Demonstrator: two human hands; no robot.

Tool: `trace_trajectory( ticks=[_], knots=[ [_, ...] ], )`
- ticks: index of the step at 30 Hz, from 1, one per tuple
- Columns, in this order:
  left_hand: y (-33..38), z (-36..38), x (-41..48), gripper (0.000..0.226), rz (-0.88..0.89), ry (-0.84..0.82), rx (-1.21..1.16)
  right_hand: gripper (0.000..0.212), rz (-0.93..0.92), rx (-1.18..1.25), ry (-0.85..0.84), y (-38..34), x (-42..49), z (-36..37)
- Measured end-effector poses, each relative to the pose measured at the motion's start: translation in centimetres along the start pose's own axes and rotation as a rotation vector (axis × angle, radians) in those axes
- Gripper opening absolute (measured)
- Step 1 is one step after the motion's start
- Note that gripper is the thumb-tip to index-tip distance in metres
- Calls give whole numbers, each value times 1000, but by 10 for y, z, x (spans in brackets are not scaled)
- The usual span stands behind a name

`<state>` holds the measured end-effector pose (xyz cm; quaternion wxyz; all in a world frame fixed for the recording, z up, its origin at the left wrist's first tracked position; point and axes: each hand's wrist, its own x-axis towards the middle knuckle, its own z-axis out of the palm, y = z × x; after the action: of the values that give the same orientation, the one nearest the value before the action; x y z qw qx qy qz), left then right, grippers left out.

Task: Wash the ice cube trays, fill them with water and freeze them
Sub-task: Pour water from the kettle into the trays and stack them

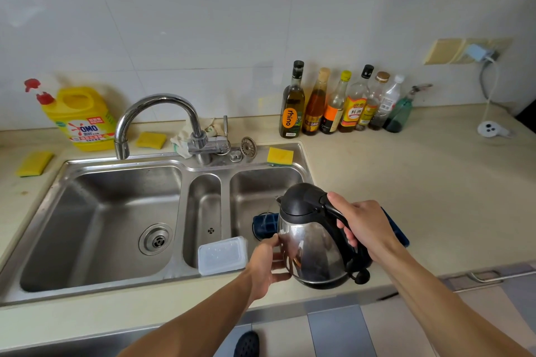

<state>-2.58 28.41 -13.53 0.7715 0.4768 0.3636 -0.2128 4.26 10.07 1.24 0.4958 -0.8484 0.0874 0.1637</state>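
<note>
A steel kettle (311, 243) with a black lid hangs over the right sink basin's front edge. My right hand (367, 227) grips its black handle. My left hand (265, 264) supports the kettle's lower left side, thumb and fingers spread against the steel. A dark blue ice cube tray (264, 226) lies in the right basin, just under the spout and mostly hidden behind the kettle. Another dark blue piece (398, 233) shows on the counter past my right wrist. A clear plastic lid or tray (222, 255) rests across the sink's front rim at the narrow middle basin.
The steel sink (185, 166) has a large left basin, a narrow middle one and a right one. The faucet (162, 119) arches over the left basin. A yellow detergent jug (82, 119), yellow sponges (280, 156) and several bottles (339, 104) line the back.
</note>
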Motion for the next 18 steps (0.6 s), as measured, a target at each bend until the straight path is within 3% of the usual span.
trace_trajectory(
  ticks=[18],
  knots=[
    [1, 4, 5, 38, 3, -38, 25, 62, 30, -1, 42, 2, 1, -8]
  ],
)
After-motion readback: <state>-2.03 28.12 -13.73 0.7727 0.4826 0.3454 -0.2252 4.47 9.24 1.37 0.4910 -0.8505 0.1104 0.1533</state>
